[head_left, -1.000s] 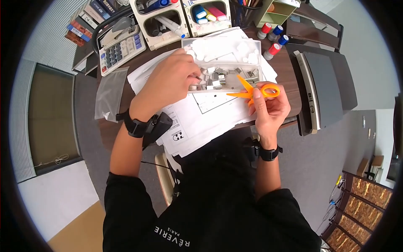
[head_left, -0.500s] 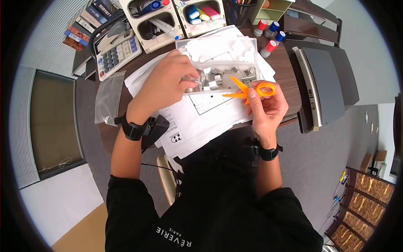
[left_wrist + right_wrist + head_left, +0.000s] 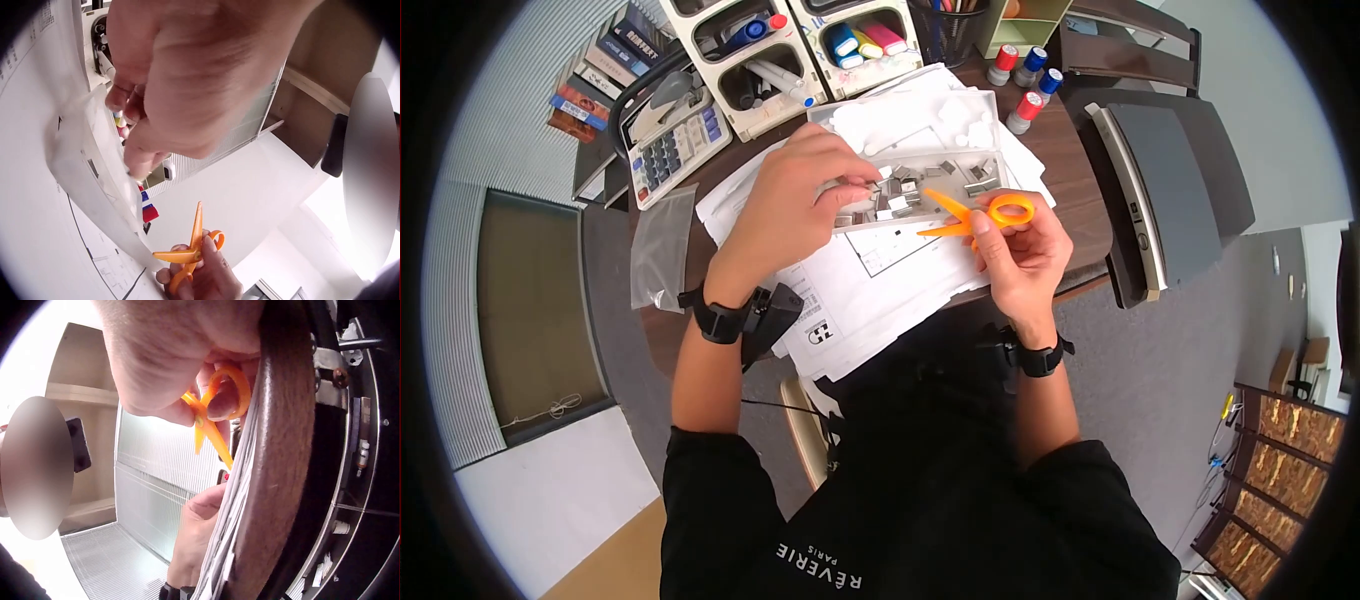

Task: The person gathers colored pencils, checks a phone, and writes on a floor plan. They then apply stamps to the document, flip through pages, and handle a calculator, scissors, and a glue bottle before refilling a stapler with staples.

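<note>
My right hand (image 3: 1027, 258) grips orange scissors (image 3: 952, 208), thumb on top and a finger through one handle loop (image 3: 234, 378). The scissor blades stand spread and point left, over the front right of a translucent plastic box (image 3: 1001, 172). Several small silvery metal pieces (image 3: 897, 196), like clips, lie in the box. Over the box's left part reaches my left hand (image 3: 792, 205), thumb and forefinger bent close together above the metal pieces. I cannot tell whether a piece sits between those fingertips. White rounded bits (image 3: 970, 128) lie in the open lid behind.
White papers (image 3: 900, 275) lie beneath the box. On the left are a calculator (image 3: 668, 152) and a clear plastic bag (image 3: 662, 255). Pen organizers (image 3: 770, 115) stand behind, with red- and blue-capped bottles (image 3: 1023, 110) at back right. A dark grey device (image 3: 1170, 190) is at the right.
My left hand has shifted a little rightward over the box. The scissors in my right hand have come slightly further left, closer to the left fingers. The head view has shifted slightly.
</note>
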Demonstrator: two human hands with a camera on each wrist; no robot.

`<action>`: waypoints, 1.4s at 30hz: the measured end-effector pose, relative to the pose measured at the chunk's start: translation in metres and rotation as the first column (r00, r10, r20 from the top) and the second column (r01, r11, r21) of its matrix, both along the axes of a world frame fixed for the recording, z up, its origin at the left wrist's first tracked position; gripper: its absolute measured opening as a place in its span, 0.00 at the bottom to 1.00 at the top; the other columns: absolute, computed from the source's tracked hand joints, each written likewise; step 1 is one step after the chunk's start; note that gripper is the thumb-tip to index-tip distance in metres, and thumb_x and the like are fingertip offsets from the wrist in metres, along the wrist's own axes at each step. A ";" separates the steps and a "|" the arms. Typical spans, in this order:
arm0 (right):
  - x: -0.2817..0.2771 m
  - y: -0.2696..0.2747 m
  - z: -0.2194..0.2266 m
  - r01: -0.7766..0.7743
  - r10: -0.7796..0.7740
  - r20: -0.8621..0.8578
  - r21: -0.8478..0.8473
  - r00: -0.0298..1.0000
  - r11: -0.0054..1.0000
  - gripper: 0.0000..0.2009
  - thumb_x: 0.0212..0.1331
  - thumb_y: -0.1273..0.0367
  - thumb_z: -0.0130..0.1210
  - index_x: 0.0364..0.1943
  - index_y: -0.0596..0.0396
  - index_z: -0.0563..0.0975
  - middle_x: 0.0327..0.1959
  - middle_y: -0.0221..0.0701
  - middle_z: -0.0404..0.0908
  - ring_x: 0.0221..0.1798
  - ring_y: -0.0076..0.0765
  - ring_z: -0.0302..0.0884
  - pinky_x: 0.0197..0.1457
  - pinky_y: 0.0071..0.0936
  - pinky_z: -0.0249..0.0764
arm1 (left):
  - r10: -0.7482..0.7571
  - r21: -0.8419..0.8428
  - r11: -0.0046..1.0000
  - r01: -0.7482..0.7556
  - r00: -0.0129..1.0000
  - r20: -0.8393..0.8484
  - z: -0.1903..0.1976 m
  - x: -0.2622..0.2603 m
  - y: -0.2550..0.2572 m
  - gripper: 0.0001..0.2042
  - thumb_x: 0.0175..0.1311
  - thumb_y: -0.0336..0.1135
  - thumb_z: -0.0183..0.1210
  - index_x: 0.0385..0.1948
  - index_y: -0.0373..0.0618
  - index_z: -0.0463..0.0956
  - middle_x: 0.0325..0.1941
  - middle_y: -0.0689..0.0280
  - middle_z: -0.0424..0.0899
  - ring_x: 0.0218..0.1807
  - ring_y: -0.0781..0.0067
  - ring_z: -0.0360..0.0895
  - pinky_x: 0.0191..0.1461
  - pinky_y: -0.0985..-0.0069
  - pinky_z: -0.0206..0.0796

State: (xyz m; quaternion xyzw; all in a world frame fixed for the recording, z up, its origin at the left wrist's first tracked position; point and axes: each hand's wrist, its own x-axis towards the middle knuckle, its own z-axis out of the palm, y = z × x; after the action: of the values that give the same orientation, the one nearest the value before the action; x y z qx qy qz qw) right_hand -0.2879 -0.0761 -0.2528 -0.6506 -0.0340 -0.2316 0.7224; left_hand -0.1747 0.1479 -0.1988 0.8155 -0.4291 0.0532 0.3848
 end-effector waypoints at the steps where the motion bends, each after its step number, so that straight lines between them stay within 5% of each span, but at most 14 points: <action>1: 0.000 0.000 0.000 -0.018 0.018 -0.001 -0.029 1.000 0.999 0.06 0.63 0.79 0.62 0.41 0.62 0.77 0.42 0.35 0.85 0.39 0.22 0.83 0.38 0.16 0.76 | -0.007 0.000 1.000 0.007 1.000 0.003 0.001 -0.003 -0.002 0.09 0.52 0.20 0.64 0.37 0.39 0.83 0.33 0.61 0.83 0.38 0.65 0.76 0.42 0.72 0.68; 3: 0.000 -0.001 0.002 -0.028 0.028 0.005 -0.046 1.000 0.999 0.06 0.62 0.79 0.62 0.41 0.63 0.77 0.43 0.36 0.85 0.41 0.23 0.83 0.39 0.17 0.76 | -0.056 -0.091 0.995 0.037 0.974 -0.219 0.002 -0.009 -0.005 0.09 0.54 0.19 0.63 0.37 0.39 0.83 0.35 0.62 0.85 0.36 0.70 0.77 0.40 0.76 0.68; 6: -0.002 0.000 0.001 -0.051 0.052 0.014 -0.056 0.999 0.997 0.07 0.61 0.78 0.64 0.41 0.63 0.79 0.40 0.35 0.86 0.40 0.21 0.83 0.38 0.16 0.75 | -0.084 -0.105 0.993 0.058 0.962 -0.261 -0.001 -0.012 -0.007 0.09 0.56 0.19 0.64 0.38 0.39 0.84 0.37 0.62 0.86 0.34 0.72 0.78 0.40 0.78 0.69; 13: -0.001 -0.006 -0.004 -0.099 0.093 -0.040 -0.214 0.995 0.972 0.09 0.60 0.77 0.66 0.44 0.64 0.83 0.27 0.29 0.84 0.27 0.11 0.72 0.30 0.12 0.66 | -0.156 -0.213 0.971 0.108 0.962 -0.225 -0.001 -0.015 -0.014 0.10 0.57 0.19 0.65 0.39 0.41 0.85 0.35 0.62 0.85 0.31 0.72 0.77 0.38 0.77 0.69; 17: 0.000 -0.004 -0.005 -0.072 0.065 -0.037 -0.266 0.997 0.961 0.09 0.60 0.77 0.66 0.43 0.64 0.83 0.28 0.29 0.85 0.27 0.11 0.72 0.30 0.12 0.66 | -0.145 -0.179 0.978 0.108 0.968 -0.206 0.002 -0.015 -0.013 0.09 0.57 0.19 0.64 0.38 0.41 0.86 0.35 0.63 0.84 0.33 0.71 0.78 0.38 0.77 0.69; 19: 0.004 0.004 -0.006 -0.009 0.016 0.113 -0.058 0.993 0.998 0.09 0.60 0.76 0.66 0.43 0.64 0.83 0.27 0.28 0.84 0.26 0.10 0.71 0.28 0.11 0.64 | -0.143 -0.171 0.979 0.113 0.973 -0.179 0.001 -0.017 -0.012 0.09 0.57 0.19 0.64 0.38 0.41 0.86 0.35 0.63 0.84 0.33 0.70 0.78 0.39 0.77 0.69; 26: -0.001 -0.005 -0.006 -0.059 0.058 -0.008 -0.131 0.998 0.990 0.08 0.60 0.76 0.66 0.42 0.65 0.82 0.33 0.31 0.87 0.28 0.11 0.72 0.30 0.11 0.66 | -0.145 -0.176 0.978 0.109 0.968 -0.204 0.001 -0.017 -0.012 0.10 0.57 0.20 0.64 0.39 0.42 0.87 0.32 0.63 0.82 0.33 0.71 0.78 0.37 0.78 0.68; 32: 0.002 0.002 -0.008 -0.010 0.015 0.082 -0.069 0.997 0.998 0.09 0.60 0.75 0.66 0.43 0.63 0.83 0.25 0.24 0.83 0.24 0.09 0.69 0.26 0.10 0.61 | -0.109 -0.165 0.983 0.079 0.978 -0.179 0.001 -0.018 -0.011 0.09 0.56 0.20 0.65 0.38 0.42 0.87 0.30 0.64 0.82 0.31 0.72 0.78 0.35 0.78 0.67; 34: 0.000 -0.004 -0.007 -0.043 0.041 -0.014 -0.202 0.999 0.978 0.09 0.60 0.74 0.67 0.43 0.63 0.84 0.24 0.23 0.82 0.23 0.08 0.68 0.26 0.10 0.60 | -0.106 -0.180 0.981 0.074 0.979 -0.177 0.001 -0.017 -0.013 0.09 0.56 0.20 0.65 0.38 0.42 0.87 0.30 0.64 0.82 0.31 0.72 0.77 0.35 0.78 0.67; 42: 0.001 -0.006 -0.007 -0.040 0.043 0.005 -0.262 0.999 0.964 0.09 0.60 0.72 0.68 0.42 0.60 0.84 0.21 0.22 0.82 0.21 0.08 0.68 0.24 0.11 0.59 | -0.134 -0.234 0.969 0.084 0.970 -0.203 -0.004 -0.016 -0.014 0.07 0.54 0.21 0.67 0.35 0.41 0.87 0.27 0.63 0.83 0.27 0.72 0.77 0.32 0.78 0.66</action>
State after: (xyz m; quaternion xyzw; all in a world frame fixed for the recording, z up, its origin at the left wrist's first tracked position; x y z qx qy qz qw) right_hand -0.2866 -0.0820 -0.2593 -0.7382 -0.0819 -0.2134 0.6346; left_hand -0.1910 0.1342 -0.2030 0.7429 -0.4200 -0.0097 0.5212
